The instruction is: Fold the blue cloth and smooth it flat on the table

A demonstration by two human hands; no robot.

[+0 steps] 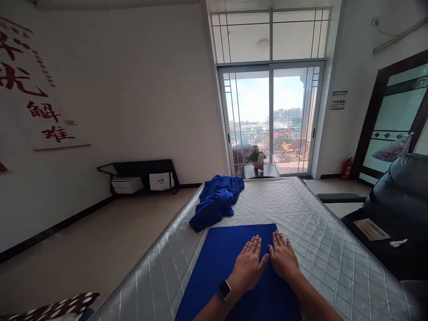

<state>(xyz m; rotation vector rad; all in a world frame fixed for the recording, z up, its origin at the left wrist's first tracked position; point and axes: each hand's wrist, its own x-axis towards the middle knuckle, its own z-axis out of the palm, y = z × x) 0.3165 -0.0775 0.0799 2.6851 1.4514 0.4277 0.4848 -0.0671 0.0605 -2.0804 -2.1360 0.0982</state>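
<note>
A blue cloth (pixel 220 263) lies spread flat on the quilted, silvery mattress (pixel 334 249) in front of me. My left hand (pixel 249 263), below a wrist with a smartwatch (pixel 224 290), rests palm down on the cloth with its fingers stretched out. Close beside it, my right hand (pixel 283 256) also lies flat, at the cloth's right edge. Neither hand grips anything. Farther off, near the mattress's left edge, is a crumpled heap of blue fabric (pixel 217 200). The cloth's near end runs out of view under my forearms.
A small dark table (pixel 247 171) with a plant (pixel 254 154) and a bottle (pixel 260 162) stands beyond the mattress, before a sliding glass door (pixel 247 107). A black armchair (pixel 401 196) is at the right. A low black rack (pixel 143 168) holding boxes stands by the wall.
</note>
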